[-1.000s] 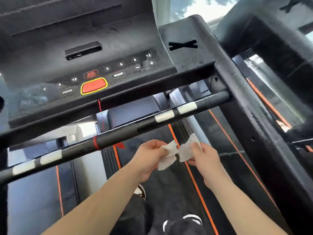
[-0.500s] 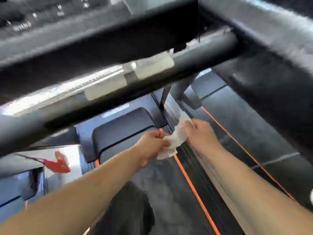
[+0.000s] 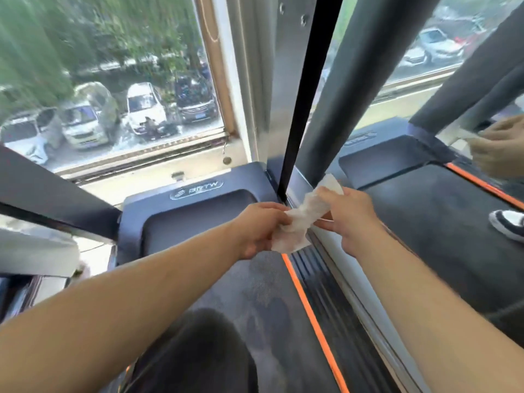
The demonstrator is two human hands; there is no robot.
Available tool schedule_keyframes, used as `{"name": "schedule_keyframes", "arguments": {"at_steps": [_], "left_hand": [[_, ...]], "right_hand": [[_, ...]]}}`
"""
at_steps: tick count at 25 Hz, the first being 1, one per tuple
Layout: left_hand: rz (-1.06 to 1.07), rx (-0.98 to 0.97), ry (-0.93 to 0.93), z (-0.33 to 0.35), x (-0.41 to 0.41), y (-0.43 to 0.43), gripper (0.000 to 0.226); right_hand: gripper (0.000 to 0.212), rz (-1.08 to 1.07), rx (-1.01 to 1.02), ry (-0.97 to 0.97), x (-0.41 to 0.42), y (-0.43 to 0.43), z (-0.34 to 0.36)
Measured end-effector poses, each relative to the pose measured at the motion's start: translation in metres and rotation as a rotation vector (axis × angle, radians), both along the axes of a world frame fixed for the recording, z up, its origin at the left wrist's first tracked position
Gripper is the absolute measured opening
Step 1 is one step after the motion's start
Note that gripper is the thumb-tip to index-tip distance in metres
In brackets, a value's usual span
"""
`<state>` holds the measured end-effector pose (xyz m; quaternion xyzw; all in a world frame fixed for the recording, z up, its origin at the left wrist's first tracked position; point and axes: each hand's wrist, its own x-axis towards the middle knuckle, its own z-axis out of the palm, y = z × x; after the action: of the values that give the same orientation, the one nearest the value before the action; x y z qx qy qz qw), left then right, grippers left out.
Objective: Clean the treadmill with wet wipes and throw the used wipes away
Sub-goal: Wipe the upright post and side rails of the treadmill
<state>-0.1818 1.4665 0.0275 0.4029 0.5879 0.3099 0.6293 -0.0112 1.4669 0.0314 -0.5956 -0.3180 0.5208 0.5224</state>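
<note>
White wipe (image 3: 300, 222) pinched, left hand (image 3: 256, 231), right hand (image 3: 350, 219)

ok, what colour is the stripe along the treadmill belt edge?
The stripe is orange, clearest in the head view.

Window (image 3: 113, 66): I see daylight coming in.
Outside: parked cars (image 3: 144, 107) below, trees (image 3: 42, 38) behind.
Sill (image 3: 147, 163): pale, under the glass.

The left hand (image 3: 255, 231) covers part of the wet wipe (image 3: 297, 222) — the right frame edge cuts a shoe (image 3: 507, 225); the far cars (image 3: 144, 106) are blurred.
</note>
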Motion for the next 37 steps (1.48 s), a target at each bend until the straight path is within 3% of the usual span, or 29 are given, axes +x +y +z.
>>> {"name": "schedule_keyframes", "arguments": {"at_steps": [2,5,11,15,21,25,30,37], "left_hand": [[0.005,-0.034,0.045,-0.020,-0.008,-0.001,0.027],[-0.008,-0.053,0.141,-0.030,-0.020,-0.003,0.033],[-0.045,-0.046,0.280,-0.041,-0.066,0.005,0.037],[-0.005,-0.068,0.299,-0.092,-0.104,0.041,0.023],[0.119,-0.150,0.134,-0.167,-0.174,0.126,0.016],[0.184,-0.159,0.072,-0.204,-0.234,0.186,0.025],[0.308,-0.164,-0.028,-0.236,-0.300,0.245,0.036],[0.450,-0.060,0.105,-0.253,-0.387,0.315,0.025]], "right_hand": [[0.005,-0.059,-0.013,0.094,-0.004,-0.002,-0.031],[0.013,-0.111,-0.040,0.235,-0.020,-0.005,-0.068],[0.021,0.063,-0.083,0.309,-0.042,-0.020,-0.097],[0.015,0.162,-0.109,0.241,-0.058,0.008,-0.119],[0.017,0.117,-0.187,0.165,-0.127,0.094,-0.157],[0.027,0.137,-0.220,0.107,-0.196,0.165,-0.189],[0.022,0.149,-0.258,0.059,-0.270,0.251,-0.216],[0.024,0.221,-0.286,-0.044,-0.341,0.320,-0.235]]}}
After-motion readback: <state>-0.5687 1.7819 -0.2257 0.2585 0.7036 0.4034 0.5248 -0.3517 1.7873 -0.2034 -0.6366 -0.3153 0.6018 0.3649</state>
